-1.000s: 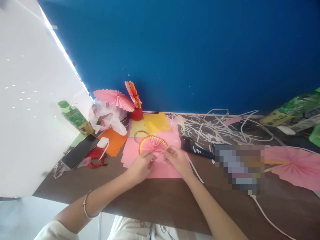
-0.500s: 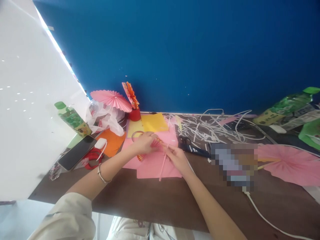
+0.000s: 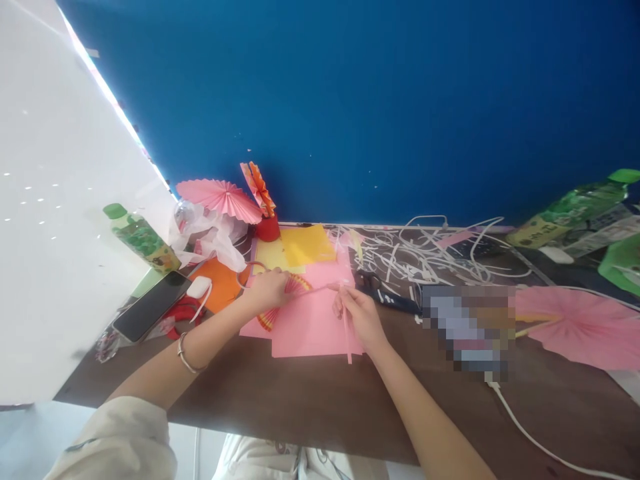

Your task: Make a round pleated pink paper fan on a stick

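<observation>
My left hand is closed on a small pleated paper fan, pink-red with a yellow edge. Parts of the fan show on both sides of the fist. A narrow pink paper strip is pinched in my right hand. One end of the strip hangs down, and a thin pink length runs left from the fingertips to the fan. Whether it is joined to the fan I cannot tell. Beneath both hands lie pink paper sheets, and yellow paper lies just behind them.
Dark-handled scissors lie to the right, before tangled white paper strips. At left are a phone, a white earphone case, red tape and a green bottle. A large pink pleated paper lies far right.
My left hand has moved left with the fan, and my right hand slightly right with the strip. The hands are farther apart, and a length of pink strip now spans between them.
</observation>
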A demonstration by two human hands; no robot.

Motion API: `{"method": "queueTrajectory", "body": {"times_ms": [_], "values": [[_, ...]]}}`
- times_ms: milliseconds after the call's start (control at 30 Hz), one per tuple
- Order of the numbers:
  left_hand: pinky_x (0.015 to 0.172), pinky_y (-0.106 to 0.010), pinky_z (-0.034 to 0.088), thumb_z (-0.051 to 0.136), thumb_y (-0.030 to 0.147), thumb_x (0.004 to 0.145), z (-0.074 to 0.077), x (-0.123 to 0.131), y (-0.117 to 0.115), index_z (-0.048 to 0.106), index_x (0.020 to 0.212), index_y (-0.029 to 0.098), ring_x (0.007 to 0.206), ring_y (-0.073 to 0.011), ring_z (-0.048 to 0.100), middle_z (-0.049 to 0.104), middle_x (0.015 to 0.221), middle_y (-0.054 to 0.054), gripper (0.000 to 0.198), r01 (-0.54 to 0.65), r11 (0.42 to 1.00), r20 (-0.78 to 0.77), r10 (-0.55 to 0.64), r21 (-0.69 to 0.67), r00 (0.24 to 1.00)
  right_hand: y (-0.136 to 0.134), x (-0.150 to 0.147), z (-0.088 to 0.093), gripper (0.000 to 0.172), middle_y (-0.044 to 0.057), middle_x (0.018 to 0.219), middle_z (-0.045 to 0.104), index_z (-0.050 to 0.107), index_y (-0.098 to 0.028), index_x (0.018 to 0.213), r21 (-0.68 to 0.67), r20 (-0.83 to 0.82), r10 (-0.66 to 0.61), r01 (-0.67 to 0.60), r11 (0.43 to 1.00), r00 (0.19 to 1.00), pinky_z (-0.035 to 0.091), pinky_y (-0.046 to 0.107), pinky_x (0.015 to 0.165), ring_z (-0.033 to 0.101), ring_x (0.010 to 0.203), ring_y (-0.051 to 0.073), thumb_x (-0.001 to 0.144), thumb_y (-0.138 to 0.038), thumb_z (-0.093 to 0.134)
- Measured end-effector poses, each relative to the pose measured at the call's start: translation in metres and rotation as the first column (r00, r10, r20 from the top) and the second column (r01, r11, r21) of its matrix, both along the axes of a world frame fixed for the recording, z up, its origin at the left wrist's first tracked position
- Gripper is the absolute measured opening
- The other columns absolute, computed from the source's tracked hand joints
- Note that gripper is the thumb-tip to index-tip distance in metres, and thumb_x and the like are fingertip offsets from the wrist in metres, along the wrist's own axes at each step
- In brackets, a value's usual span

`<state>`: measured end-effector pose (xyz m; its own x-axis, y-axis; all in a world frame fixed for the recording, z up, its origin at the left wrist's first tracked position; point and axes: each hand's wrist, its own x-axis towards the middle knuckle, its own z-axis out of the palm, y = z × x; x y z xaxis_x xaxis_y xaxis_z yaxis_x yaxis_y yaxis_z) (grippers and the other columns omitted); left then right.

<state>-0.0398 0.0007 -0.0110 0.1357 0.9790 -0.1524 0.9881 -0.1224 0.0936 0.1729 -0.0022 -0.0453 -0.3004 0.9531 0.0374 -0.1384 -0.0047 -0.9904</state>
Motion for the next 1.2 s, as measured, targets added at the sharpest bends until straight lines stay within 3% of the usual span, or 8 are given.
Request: {"method": "queueTrajectory", "body": {"times_ms": [167, 333, 600, 733, 800, 900, 1033, 1200], "values": [[0.068, -0.035, 0.045, 0.043, 0.056, 0.077, 0.006, -0.012, -0.009, 0.055, 0.089, 0.015, 0.085, -0.0278, 0.060, 0.057, 0.092, -0.012, 0.045, -0.205, 0.979, -0.037, 0.205, -0.013, 0.978, -0.002, -0.006, 0.005, 0.035, -0.002, 0.059, 0.046, 0.060, -0.015, 0.073, -0.105, 0.058, -0.021, 0.027, 0.994, 0.998, 0.021, 0.023, 0.038, 0.030, 0.039, 0.004, 0.075, -0.050, 0.056], [0.067, -0.035, 0.045, 0.041, 0.059, 0.077, -0.001, -0.010, -0.017, 0.053, 0.092, 0.013, 0.085, -0.0282, 0.060, 0.057, 0.094, -0.014, 0.050, -0.270, 0.963, 0.015, 0.270, 0.003, 0.963, -0.004, -0.006, 0.006, 0.040, -0.002, 0.062, 0.055, 0.051, -0.015, 0.104, -0.049, 0.114, 0.017, -0.012, 0.999, 0.993, 0.029, 0.023, 0.041, 0.036, 0.042, 0.006, 0.076, -0.044, 0.054], [0.066, -0.035, 0.045, 0.042, 0.043, 0.082, 0.009, -0.002, -0.037, 0.056, 0.091, 0.010, 0.083, -0.0274, 0.060, 0.060, 0.084, -0.014, 0.037, -0.296, 0.954, -0.057, 0.298, 0.044, 0.953, -0.009, -0.007, 0.003, 0.018, 0.004, 0.077, 0.063, 0.058, -0.019, 0.073, 0.249, 0.469, -0.097, -0.027, 0.968, 0.878, 0.044, 0.028, 0.058, 0.055, 0.060, 0.014, 0.075, -0.037, 0.059], [0.076, -0.032, 0.043, 0.044, 0.007, 0.077, 0.016, -0.013, -0.033, 0.049, 0.116, 0.021, 0.108, -0.0237, 0.051, 0.053, 0.117, -0.011, 0.042, 0.161, 0.969, -0.113, -0.141, 0.189, 0.983, -0.008, -0.006, 0.000, 0.013, 0.004, 0.075, 0.063, 0.060, -0.019, 0.074, 0.349, 0.510, -0.152, -0.042, 0.936, 0.847, 0.044, 0.027, 0.060, 0.054, 0.064, 0.015, 0.076, -0.031, 0.056], [0.083, -0.033, 0.040, 0.046, 0.000, 0.074, 0.014, -0.016, -0.024, 0.045, 0.122, 0.027, 0.123, -0.0234, 0.038, 0.042, 0.133, -0.008, 0.055, 0.438, 0.871, -0.200, -0.399, 0.224, 0.895, -0.006, -0.004, -0.004, 0.013, 0.003, 0.075, 0.062, 0.060, -0.018, 0.074, 0.368, 0.505, -0.171, -0.033, 0.929, 0.846, 0.044, 0.026, 0.059, 0.054, 0.063, 0.014, 0.077, -0.030, 0.055], [0.088, -0.032, 0.036, 0.050, 0.004, 0.077, 0.007, -0.012, -0.010, 0.055, 0.110, 0.026, 0.127, -0.0203, 0.033, 0.043, 0.134, -0.003, 0.040, 0.734, 0.657, -0.313, -0.669, 0.174, 0.674, -0.001, -0.002, -0.010, 0.011, 0.003, 0.074, 0.062, 0.060, -0.019, 0.074, 0.400, 0.507, -0.203, -0.020, 0.916, 0.838, 0.045, 0.026, 0.059, 0.055, 0.063, 0.014, 0.077, -0.028, 0.055], [0.087, -0.033, 0.035, 0.061, 0.005, 0.071, 0.002, 0.000, 0.002, 0.063, 0.082, 0.022, 0.119, -0.0204, 0.042, 0.059, 0.115, -0.002, 0.020, 0.845, 0.531, -0.392, -0.766, 0.061, 0.509, 0.003, 0.002, -0.014, 0.010, 0.003, 0.074, 0.062, 0.060, -0.019, 0.073, 0.427, 0.519, -0.236, -0.009, 0.904, 0.822, 0.046, 0.026, 0.060, 0.055, 0.063, 0.014, 0.077, -0.026, 0.055], [0.079, -0.031, 0.038, 0.059, 0.001, 0.071, 0.007, 0.005, -0.002, 0.060, 0.068, 0.016, 0.084, -0.0165, 0.056, 0.063, 0.076, -0.004, 0.016, 0.830, 0.552, -0.411, -0.739, 0.084, 0.533, 0.003, 0.003, -0.011, 0.009, 0.003, 0.076, 0.062, 0.060, -0.019, 0.075, 0.437, 0.511, -0.243, -0.005, 0.900, 0.824, 0.047, 0.027, 0.059, 0.056, 0.063, 0.014, 0.077, -0.025, 0.054]]}}
